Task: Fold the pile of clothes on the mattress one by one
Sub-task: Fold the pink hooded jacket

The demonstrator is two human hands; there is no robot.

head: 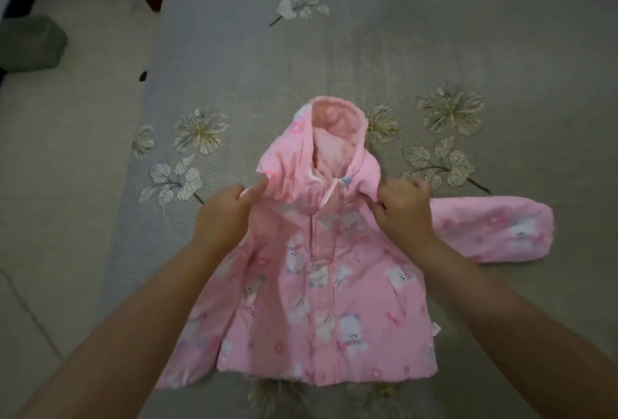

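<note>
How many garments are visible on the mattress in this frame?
1: a pink hooded jacket lies front-up on the mattress, the left hand and right hand gripping its shoulders. No pile shows; other clothes may be out of view.

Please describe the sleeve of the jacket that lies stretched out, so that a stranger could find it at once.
On the grey flowered mattress lies a pink hooded jacket printed with white bears. From its shoulder beside the right hand, the sleeve reaches straight out sideways, flat on the mattress. The other sleeve hangs down along the jacket's side.
</note>
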